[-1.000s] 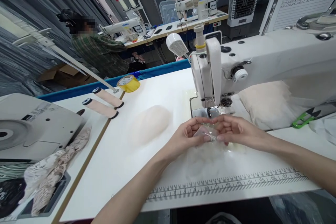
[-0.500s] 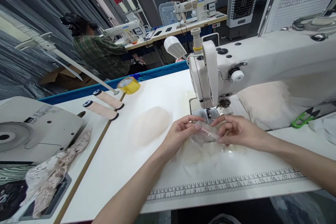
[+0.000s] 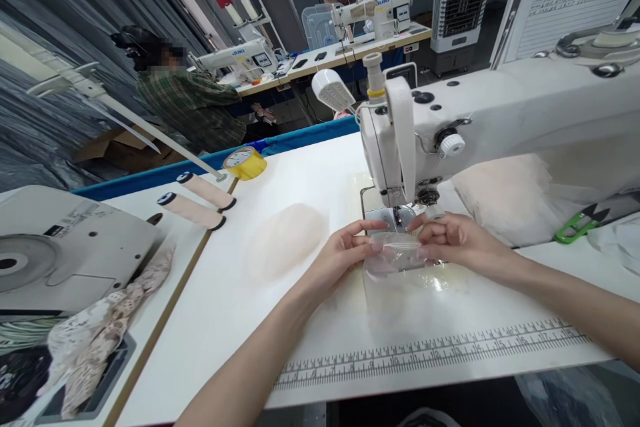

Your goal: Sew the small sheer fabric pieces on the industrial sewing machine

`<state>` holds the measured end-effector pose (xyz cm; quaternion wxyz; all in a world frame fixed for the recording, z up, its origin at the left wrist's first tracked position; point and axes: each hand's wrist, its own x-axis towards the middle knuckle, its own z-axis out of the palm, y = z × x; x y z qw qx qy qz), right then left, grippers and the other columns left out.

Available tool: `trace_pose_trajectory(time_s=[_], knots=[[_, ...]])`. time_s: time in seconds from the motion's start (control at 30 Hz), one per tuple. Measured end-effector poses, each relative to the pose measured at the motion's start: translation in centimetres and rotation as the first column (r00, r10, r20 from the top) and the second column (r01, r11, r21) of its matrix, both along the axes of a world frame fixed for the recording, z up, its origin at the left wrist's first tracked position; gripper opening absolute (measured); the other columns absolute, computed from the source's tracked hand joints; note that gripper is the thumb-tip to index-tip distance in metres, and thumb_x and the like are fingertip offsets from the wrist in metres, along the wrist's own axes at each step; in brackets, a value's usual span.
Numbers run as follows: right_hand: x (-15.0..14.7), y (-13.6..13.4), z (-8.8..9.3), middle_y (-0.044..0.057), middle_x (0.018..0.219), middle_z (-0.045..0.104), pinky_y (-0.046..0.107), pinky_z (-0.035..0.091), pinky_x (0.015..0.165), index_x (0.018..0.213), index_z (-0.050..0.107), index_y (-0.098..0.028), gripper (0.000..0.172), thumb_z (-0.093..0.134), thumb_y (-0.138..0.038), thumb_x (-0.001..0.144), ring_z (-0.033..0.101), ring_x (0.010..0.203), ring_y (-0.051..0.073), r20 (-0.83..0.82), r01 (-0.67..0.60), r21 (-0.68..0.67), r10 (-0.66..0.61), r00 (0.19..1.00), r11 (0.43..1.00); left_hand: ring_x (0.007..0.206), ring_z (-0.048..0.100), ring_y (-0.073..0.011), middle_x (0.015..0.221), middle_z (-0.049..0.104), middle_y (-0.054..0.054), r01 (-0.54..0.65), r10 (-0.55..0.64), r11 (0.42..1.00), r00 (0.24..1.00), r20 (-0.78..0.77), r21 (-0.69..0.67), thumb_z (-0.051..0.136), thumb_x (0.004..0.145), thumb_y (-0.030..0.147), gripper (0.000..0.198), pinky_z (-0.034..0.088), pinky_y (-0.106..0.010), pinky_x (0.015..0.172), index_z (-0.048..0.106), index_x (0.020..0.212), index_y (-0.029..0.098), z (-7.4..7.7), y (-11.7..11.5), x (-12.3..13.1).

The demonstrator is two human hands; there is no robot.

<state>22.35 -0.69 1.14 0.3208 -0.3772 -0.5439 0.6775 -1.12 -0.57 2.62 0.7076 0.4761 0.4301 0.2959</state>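
My left hand (image 3: 343,255) pinches the left side of a sheer, see-through piece of fabric (image 3: 395,267) just in front of the needle of a white sewing machine (image 3: 385,147). On the right side of that piece, my right hand (image 3: 460,240) is closed with thumb and fingertips on its edge. The sheer fabric spreads down towards the front of the table, and its lower outline is hard to make out. Behind my fingertips is the presser foot (image 3: 399,217). A pale oval of thin fabric (image 3: 287,240) lies flat left of my left hand.
Green thread snips (image 3: 580,225) and a pile of peach fabric (image 3: 505,197) lie right, beside the machine. Two thread cones (image 3: 193,210) and yellow tape (image 3: 245,162) are at left. A printed ruler (image 3: 430,355) runs along the front edge. Another person (image 3: 190,100) sits at a machine beyond.
The sheer fabric, bunched between my fingers before, is now spread flatter and hangs lower towards me. My right hand has shifted slightly up and to the right; my left hand has barely moved.
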Motion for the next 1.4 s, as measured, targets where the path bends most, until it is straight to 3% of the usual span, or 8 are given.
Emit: trace_pose_trajectory(time_s=[0.17,0.3,0.43,0.5,0.6,0.83,1.13,1.4], knots=[[0.1,-0.2,0.4,0.000,0.091,0.061,0.038,0.055,0.080,0.100,0.056,-0.019,0.037,0.075,-0.032,0.071,0.066,0.077,0.016,-0.101,0.038,-0.065,-0.045,0.994,0.997,0.072,0.064,-0.0131,0.074,0.067,0.000,0.235,-0.236,0.972,0.969,-0.071,-0.020,0.076,0.071,0.017,0.052,0.047,-0.024,0.072,0.055,0.119,0.018,0.8,0.1,-0.5],[0.1,-0.2,0.2,-0.001,0.085,0.061,0.035,0.056,0.075,0.103,0.057,-0.019,0.037,0.075,-0.031,0.072,0.064,0.070,0.014,-0.121,-0.004,-0.040,-0.001,0.993,0.999,0.061,0.057,-0.0105,0.066,0.062,0.003,0.380,-0.384,0.923,0.912,-0.147,-0.052,0.077,0.070,0.024,0.052,0.043,-0.021,0.058,0.058,0.117,0.019,1.4,-0.3,-0.4],[0.0,-0.2,-0.1,0.000,0.084,0.063,0.033,0.055,0.072,0.104,0.060,-0.019,0.037,0.075,-0.029,0.072,0.062,0.068,0.013,-0.108,-0.018,-0.018,0.016,0.994,1.000,0.045,0.041,-0.0060,0.065,0.066,-0.001,0.318,-0.309,0.948,0.912,-0.270,-0.012,0.068,0.079,0.042,0.036,0.031,-0.020,0.045,0.064,0.103,0.016,1.4,-0.8,0.3],[-0.1,-0.2,-0.2,0.000,0.084,0.064,0.033,0.055,0.072,0.104,0.060,-0.019,0.037,0.075,-0.028,0.072,0.062,0.070,0.013,-0.107,-0.020,-0.004,0.019,0.994,1.000,0.052,0.046,-0.0073,0.070,0.066,-0.002,0.251,-0.227,0.966,0.937,-0.265,0.063,0.071,0.076,0.041,0.030,0.035,-0.021,0.050,0.066,0.090,0.015,1.2,-1.1,0.8],[-0.1,-0.1,-0.4,0.000,0.083,0.064,0.032,0.055,0.071,0.104,0.060,-0.019,0.037,0.075,-0.029,0.073,0.063,0.071,0.013,-0.111,-0.020,0.016,0.022,0.994,1.000,0.075,0.057,-0.0126,0.087,0.064,-0.003,0.184,-0.160,0.977,0.968,-0.194,0.112,0.079,0.067,0.030,0.030,0.044,-0.024,0.067,0.065,0.089,0.016,1.0,-1.5,1.4],[0.0,-0.1,-0.2,0.001,0.083,0.065,0.035,0.055,0.073,0.105,0.061,-0.019,0.040,0.077,-0.033,0.070,0.063,0.071,0.014,-0.076,-0.004,0.015,0.005,0.997,1.000,0.070,0.066,-0.0150,0.070,0.066,-0.002,0.217,-0.221,0.975,0.971,-0.089,-0.053,0.075,0.073,0.025,0.024,0.049,-0.027,0.068,0.053,0.077,0.016,0.8,-2.4,2.2],[0.0,-0.2,0.1,0.002,0.084,0.066,0.034,0.055,0.069,0.092,0.064,-0.018,0.032,0.077,-0.035,0.068,0.063,0.068,0.014,-0.031,0.064,-0.001,-0.064,0.997,0.998,0.087,0.070,-0.0226,0.087,0.074,-0.009,0.313,-0.324,0.943,0.940,-0.104,-0.110,0.076,0.072,0.027,0.025,0.053,-0.034,0.081,0.065,0.091,0.014,0.6,-1.9,1.7],[0.1,-0.2,0.3,0.000,0.080,0.065,0.031,0.053,0.067,0.092,0.062,-0.018,0.028,0.075,-0.034,0.072,0.062,0.066,0.013,-0.017,0.061,-0.003,-0.061,0.998,0.998,0.086,0.070,-0.0203,0.087,0.073,-0.006,0.346,-0.358,0.930,0.929,-0.093,-0.120,0.073,0.075,0.023,0.016,0.053,-0.031,0.082,0.069,0.088,0.015,0.8,-1.9,1.6]])
